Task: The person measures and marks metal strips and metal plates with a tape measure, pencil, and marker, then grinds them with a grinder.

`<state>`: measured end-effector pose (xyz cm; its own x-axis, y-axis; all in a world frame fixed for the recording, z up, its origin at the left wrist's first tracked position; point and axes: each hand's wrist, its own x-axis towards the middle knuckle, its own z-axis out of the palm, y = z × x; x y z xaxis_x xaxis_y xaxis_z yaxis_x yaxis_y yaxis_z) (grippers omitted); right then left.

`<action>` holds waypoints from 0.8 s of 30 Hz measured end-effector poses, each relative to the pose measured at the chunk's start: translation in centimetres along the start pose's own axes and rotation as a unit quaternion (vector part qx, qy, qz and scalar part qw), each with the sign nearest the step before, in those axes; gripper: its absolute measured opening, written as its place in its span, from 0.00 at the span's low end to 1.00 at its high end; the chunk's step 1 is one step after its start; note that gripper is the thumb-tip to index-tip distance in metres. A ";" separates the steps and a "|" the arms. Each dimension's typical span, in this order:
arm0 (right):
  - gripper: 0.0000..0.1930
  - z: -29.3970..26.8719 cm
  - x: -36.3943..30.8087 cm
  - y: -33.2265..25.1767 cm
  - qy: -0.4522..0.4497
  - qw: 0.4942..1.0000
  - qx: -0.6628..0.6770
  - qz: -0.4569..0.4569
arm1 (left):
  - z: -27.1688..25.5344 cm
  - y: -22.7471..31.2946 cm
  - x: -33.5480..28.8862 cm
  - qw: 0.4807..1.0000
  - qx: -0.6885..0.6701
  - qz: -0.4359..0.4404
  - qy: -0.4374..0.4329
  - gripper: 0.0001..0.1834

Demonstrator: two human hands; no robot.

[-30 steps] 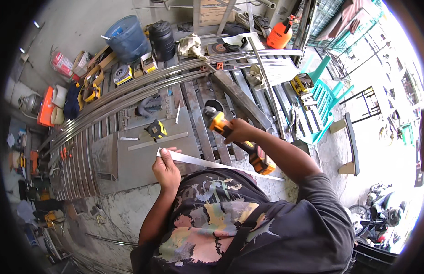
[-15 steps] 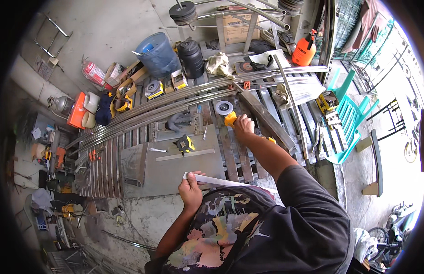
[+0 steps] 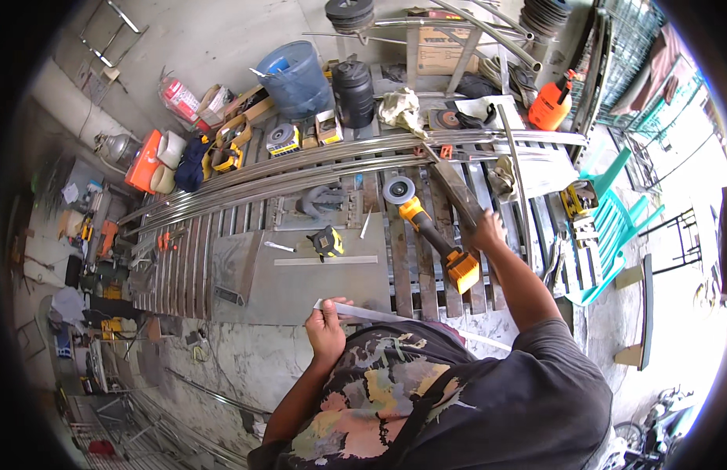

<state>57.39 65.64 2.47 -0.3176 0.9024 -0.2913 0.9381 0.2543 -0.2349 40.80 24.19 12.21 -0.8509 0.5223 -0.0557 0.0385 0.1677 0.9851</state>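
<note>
My left hand (image 3: 327, 329) is closed round one end of a flat metal bar (image 3: 371, 315), close to my body. The bar runs rightward, partly hidden by my shirt. On the right, my right hand (image 3: 489, 230) is closed over the near part of a dark rectangular metal tube (image 3: 455, 190); hand and forearm hide its end. Left of that hand a yellow and black cordless angle grinder (image 3: 434, 235) lies on the slatted bench, disc end away from me. A tape measure (image 3: 327, 243) and a short metal strip (image 3: 326, 261) rest on a grey metal sheet (image 3: 332, 290).
Long shiny pipes (image 3: 301, 174) cross the bench behind the sheet. Beyond them stand a blue bucket (image 3: 294, 82), a black jug (image 3: 352, 94) and an orange spray bottle (image 3: 550, 106). A green plastic chair (image 3: 606, 211) is at the right.
My right hand has let go of the grinder and moved right onto the rectangular tube. The left hand still holds the flat bar. The whole view has shifted slightly.
</note>
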 end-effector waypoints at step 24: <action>0.11 1.7 -6.9 -4.8 -0.074 0.959 0.147 -0.231 | 1.1 0.0 0.8 0.999 0.007 -0.030 -0.041 0.26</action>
<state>54.86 57.58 3.99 -0.7264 0.6526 -0.2156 0.6197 0.4862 -0.6161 40.68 25.50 12.01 -0.8061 0.5777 -0.1283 -0.0038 0.2117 0.9773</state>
